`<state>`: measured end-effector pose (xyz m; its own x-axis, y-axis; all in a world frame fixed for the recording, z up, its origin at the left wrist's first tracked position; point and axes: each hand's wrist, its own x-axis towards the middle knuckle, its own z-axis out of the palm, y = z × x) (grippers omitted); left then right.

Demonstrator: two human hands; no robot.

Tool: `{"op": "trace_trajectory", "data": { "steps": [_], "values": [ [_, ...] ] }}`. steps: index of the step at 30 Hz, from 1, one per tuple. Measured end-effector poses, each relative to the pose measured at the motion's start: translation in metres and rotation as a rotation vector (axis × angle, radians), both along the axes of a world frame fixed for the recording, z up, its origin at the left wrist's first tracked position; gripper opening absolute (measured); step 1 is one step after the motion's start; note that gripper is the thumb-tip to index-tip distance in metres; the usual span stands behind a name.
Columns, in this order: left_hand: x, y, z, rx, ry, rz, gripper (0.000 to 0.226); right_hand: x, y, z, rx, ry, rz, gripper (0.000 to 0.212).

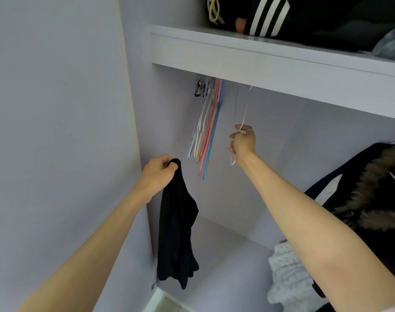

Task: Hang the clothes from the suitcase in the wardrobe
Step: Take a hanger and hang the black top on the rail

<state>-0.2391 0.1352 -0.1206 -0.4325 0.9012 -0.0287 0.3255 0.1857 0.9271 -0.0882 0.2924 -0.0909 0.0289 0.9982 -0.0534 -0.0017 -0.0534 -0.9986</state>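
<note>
My left hand (157,174) grips the top of a black garment (177,226), which hangs limp in front of the wardrobe's left wall. Inside the wardrobe, my right hand (242,143) is raised and curled round a thin white hanger (245,111) that hangs from under the shelf. Left of that hand hangs a bunch of empty hangers (206,127) in white, pink, orange and blue. The suitcase is out of sight.
A white shelf (248,55) crosses above, holding a black jacket with white stripes (266,14). A dark coat with a fur trim (370,194) hangs at the right. A pale patterned cloth (286,275) lies low on the right. The wardrobe side panel (57,131) fills the left.
</note>
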Motion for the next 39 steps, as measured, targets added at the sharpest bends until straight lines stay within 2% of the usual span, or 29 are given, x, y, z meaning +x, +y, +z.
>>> {"op": "trace_trajectory", "data": {
  "steps": [3,7,11,13,16,20,22,24,26,28,32,35,39],
  "values": [
    [0.008,-0.003,0.000,0.010,0.022,-0.005,0.018,0.015,-0.009,-0.001,-0.010,0.022,0.032,0.030],
    [0.023,-0.008,-0.004,0.010,0.023,-0.021,0.017,0.045,-0.025,-0.026,-0.089,0.039,-0.029,0.010],
    [0.039,-0.012,-0.013,0.002,0.053,-0.027,0.021,0.074,-0.054,-0.069,0.012,0.050,-0.270,0.050],
    [0.047,-0.014,-0.019,-0.010,0.045,-0.044,0.022,0.091,-0.066,-0.080,0.015,0.098,-0.273,0.050],
    [0.055,-0.016,-0.028,-0.029,0.056,-0.052,0.022,0.109,-0.070,-0.087,-0.035,0.099,-0.171,0.035],
    [0.066,-0.019,-0.034,-0.023,0.139,-0.055,0.023,0.131,-0.074,-0.100,-0.241,-0.002,-0.200,0.053],
    [0.066,-0.022,-0.037,-0.009,0.168,-0.048,0.025,0.138,-0.080,-0.106,-0.230,-0.145,-0.290,0.058],
    [0.068,-0.023,-0.039,-0.043,0.089,-0.022,0.028,0.145,-0.084,-0.111,-0.186,-0.147,-0.358,0.057],
    [0.072,-0.026,-0.042,-0.099,-0.102,0.006,0.032,0.149,-0.085,-0.113,-0.156,-0.039,-0.320,0.056],
    [0.077,-0.026,-0.044,-0.132,-0.236,0.054,0.033,0.154,-0.085,-0.116,-0.137,-0.020,-0.238,0.049],
    [0.083,-0.022,-0.048,-0.224,-0.310,0.166,0.026,0.163,-0.088,-0.125,-0.151,-0.083,-0.121,0.044],
    [0.087,-0.017,-0.048,-0.238,-0.383,0.255,0.019,0.169,-0.095,-0.127,-0.159,-0.214,-0.040,0.044],
    [0.092,-0.010,-0.048,-0.201,-0.520,0.310,0.012,0.183,-0.101,-0.134,-0.135,-0.359,-0.097,0.055]
  ]
}}
